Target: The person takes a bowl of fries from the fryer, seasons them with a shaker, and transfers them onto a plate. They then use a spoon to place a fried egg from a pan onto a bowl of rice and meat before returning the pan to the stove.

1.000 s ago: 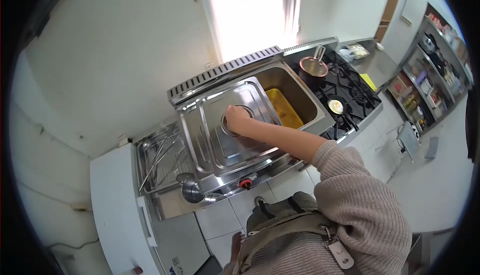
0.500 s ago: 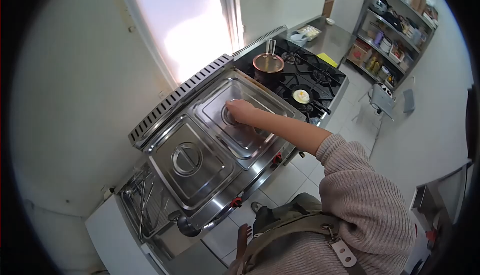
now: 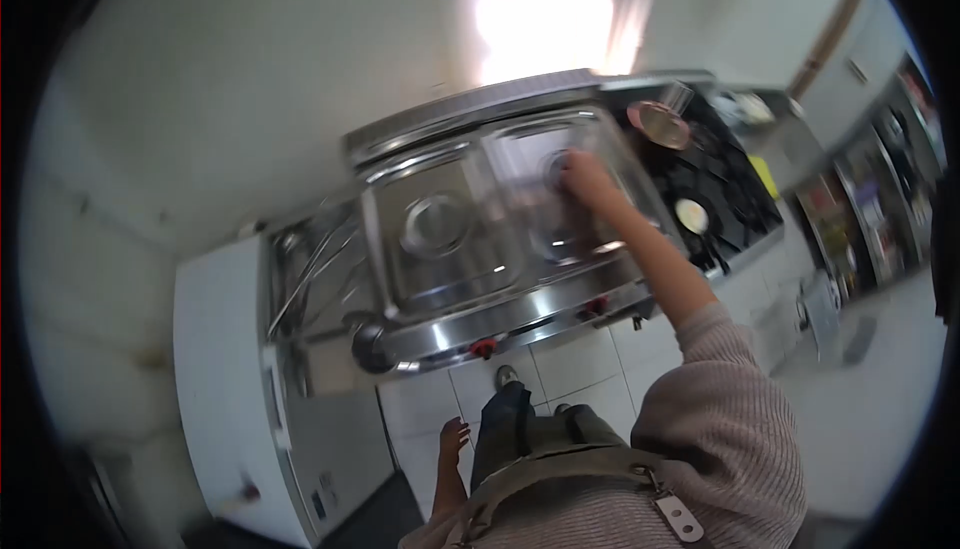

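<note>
Glossy steel fryer lids (image 3: 440, 234), matt ribbed knit sleeve (image 3: 725, 429), glazed floor tiles (image 3: 560, 369)

We are looking down at a steel fryer (image 3: 520, 314) standing on the tiled floor (image 3: 565, 374). Two lids are lying flat on it, side by side: the left lid (image 3: 440, 244) and the right lid (image 3: 545, 231). Right of it, a stove (image 3: 725, 184) is carrying a pot (image 3: 658, 121) far and a pan (image 3: 692, 214) nearer. A wire rack (image 3: 310, 274) is sitting on the left.
</note>
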Demonstrator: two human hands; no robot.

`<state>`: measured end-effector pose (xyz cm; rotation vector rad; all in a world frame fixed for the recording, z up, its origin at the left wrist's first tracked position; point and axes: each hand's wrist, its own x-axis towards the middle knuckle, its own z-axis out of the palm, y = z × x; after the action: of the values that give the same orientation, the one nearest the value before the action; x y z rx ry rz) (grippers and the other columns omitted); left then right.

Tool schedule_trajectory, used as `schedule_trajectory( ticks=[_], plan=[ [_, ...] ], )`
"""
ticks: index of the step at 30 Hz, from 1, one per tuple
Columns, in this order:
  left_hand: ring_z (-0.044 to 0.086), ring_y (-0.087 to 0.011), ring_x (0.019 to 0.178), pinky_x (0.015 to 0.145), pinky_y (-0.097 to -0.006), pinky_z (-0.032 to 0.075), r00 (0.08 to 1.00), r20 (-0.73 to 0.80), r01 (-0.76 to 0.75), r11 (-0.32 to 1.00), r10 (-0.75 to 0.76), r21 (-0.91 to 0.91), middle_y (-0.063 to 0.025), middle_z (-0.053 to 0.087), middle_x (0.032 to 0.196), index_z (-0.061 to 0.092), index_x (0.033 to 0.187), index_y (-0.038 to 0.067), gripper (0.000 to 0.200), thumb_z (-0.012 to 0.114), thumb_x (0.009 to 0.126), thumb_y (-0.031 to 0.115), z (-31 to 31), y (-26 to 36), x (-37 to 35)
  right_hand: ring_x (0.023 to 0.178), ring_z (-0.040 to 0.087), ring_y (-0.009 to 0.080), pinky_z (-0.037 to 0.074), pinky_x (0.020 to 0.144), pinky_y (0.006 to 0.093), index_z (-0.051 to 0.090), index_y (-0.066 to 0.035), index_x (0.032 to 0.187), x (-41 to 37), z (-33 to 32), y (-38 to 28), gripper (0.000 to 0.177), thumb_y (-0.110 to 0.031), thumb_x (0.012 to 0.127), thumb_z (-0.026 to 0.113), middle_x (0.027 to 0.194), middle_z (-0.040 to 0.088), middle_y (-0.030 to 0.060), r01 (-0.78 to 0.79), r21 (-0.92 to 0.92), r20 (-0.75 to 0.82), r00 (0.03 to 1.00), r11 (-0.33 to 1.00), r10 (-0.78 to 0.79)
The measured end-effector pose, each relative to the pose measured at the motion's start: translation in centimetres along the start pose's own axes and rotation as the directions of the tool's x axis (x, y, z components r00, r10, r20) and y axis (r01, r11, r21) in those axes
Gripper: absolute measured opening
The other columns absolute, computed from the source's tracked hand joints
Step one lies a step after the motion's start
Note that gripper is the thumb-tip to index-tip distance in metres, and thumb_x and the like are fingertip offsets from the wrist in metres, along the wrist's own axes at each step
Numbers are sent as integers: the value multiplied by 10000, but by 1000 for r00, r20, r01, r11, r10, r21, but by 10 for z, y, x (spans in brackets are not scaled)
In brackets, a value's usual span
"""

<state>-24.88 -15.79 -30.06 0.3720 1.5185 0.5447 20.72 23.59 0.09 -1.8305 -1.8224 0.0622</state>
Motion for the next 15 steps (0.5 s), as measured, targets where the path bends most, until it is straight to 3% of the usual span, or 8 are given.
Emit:
schedule_trajectory(
  ticks=[5, 6, 9, 10, 11, 12, 13, 15],
  plan=[
    [596, -218, 899, 735, -377, 450, 953, -257, 116, 978, -158, -171, -89, 615, 1036, 468, 1216, 140, 400, 523, 846, 281, -73, -122, -101, 828, 570, 395, 457, 705, 462, 570, -3, 1023, 15, 6, 26, 301, -190, 788, 583, 887, 592, 235, 60, -123, 98, 994, 991, -48],
    [598, -218, 880, 721, -375, 451, 922, -296, 182, 954, -249, -237, -84, 620, 1017, 466, 1214, 142, 401, 525, 838, 267, -87, -156, -125, 863, 556, 388, 453, 733, 446, 556, 4, 1037, 19, 8, 41, 366, -263, 792, 614, 929, 582, 212, 276, -308, 110, 961, 911, -254],
    [626, -237, 812, 637, -367, 473, 747, -539, 1, 812, -389, -584, -108, 643, 956, 511, 1152, 88, 366, 528, 830, 261, -111, -257, -188, 946, 550, 376, 435, 818, 433, 560, -13, 1091, 48, 33, 109, 345, -191, 798, 595, 1047, 581, 215, 354, -318, -24, 924, 879, -381],
    [620, -269, 854, 694, -378, 478, 708, -594, 198, 915, -382, -352, -143, 638, 966, 533, 1119, 65, 346, 518, 820, 237, -121, -294, -189, 967, 547, 373, 432, 838, 423, 541, -15, 1123, 68, 54, 155, 363, -158, 793, 591, 1064, 578, 207, 439, -370, -87, 861, 819, -501],
    [614, -302, 895, 751, -390, 483, 676, -642, 400, 912, -361, -91, -177, 632, 975, 555, 1087, 42, 330, 508, 809, 214, -129, -312, -191, 980, 549, 357, 430, 848, 420, 542, -14, 1124, 74, 45, 141, 333, -130, 812, 547, 1055, 582, 202, 215, -484, 45, 974, 848, -221],
    [608, -334, 937, 808, -401, 488, 659, -678, 576, 798, -326, 176, -211, 627, 985, 576, 1054, 19, 318, 499, 798, 191, -145, -322, -180, 979, 551, 352, 434, 842, 417, 550, -11, 1106, 66, 33, 130, 323, -172, 827, 528, 1054, 582, 201, 241, -530, 66, 968, 813, -243],
    [608, -334, 937, 808, -401, 488, 642, -691, 558, 820, -332, 125, -211, 627, 985, 576, 1054, 19, 318, 499, 798, 191, -158, -316, -164, 978, 553, 347, 438, 836, 414, 557, -8, 1088, 68, 27, 102, 325, -214, 841, 510, 1053, 582, 201, 261, -578, 84, 961, 773, -262],
    [604, -350, 937, 803, -407, 486, 409, -910, 134, 983, 61, 126, -213, 628, 974, 571, 1092, 28, 331, 486, 804, 167, -181, -280, -158, 985, 551, 349, 435, 839, 417, 556, -1, 1088, 117, 26, 1, 336, -229, 847, 506, 1056, 580, 206, 269, -595, 128, 962, 758, -240]
  ],
)
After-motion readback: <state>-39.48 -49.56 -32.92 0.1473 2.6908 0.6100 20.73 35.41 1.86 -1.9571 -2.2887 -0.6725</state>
